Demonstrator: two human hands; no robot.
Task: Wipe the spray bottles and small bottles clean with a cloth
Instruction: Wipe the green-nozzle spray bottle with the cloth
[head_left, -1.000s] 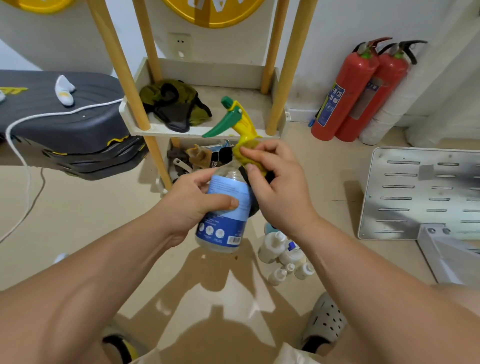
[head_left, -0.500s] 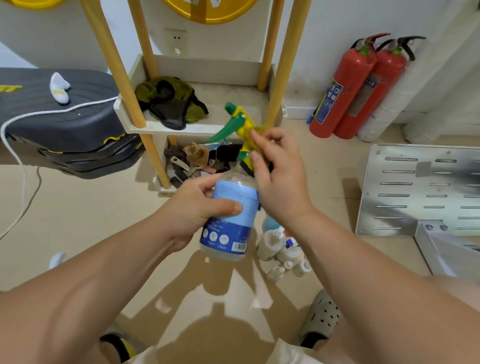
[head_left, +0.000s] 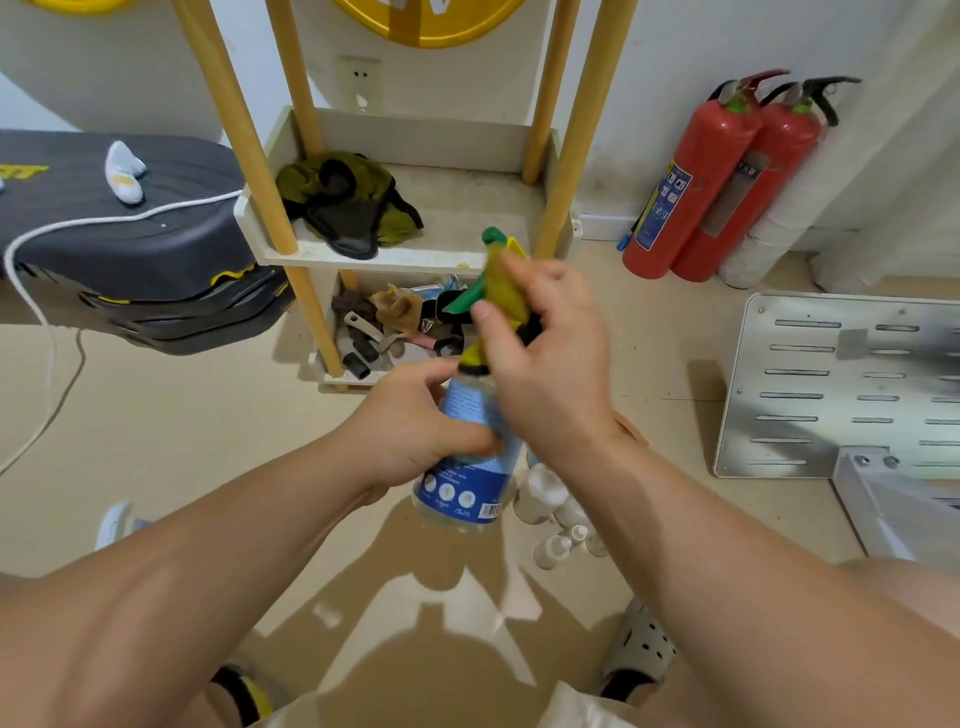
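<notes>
The right hand (head_left: 550, 364), at the centre of the frame, is clamped on an olive-yellow cloth (head_left: 505, 299). Thumb and fingers are curled round the cloth and press it against the yellow spray head (head_left: 474, 358) of the bottle. The green trigger (head_left: 462, 304) projects to the left of the cloth, and the green nozzle cap (head_left: 491, 236) shows above it. This area is motion-blurred, so the exact extent of cloth contact cannot be determined.

The left hand (head_left: 415, 423), just below and to the left, is closed round the body of the clear plastic spray bottle with a blue label (head_left: 462, 488). The bottle is held in the air, slightly tilted, above the beige floor (head_left: 156, 441).

Step in hand, as judged: wiping the spray head. Recommended procedure:
- Grip the body firmly so that the bottle does not rotate under the cloth.
- Work the cloth round the neck, behind the trigger and under the nozzle, where residue tends to collect.
- Do not squeeze the trigger; liquid may discharge.
- Proceed down over the label to the base.

A cluster of small white plastic bottles (head_left: 540, 491) stands on the floor at lower centre-right, just beside the held bottle. They are judged to be awaiting wiping.
</notes>
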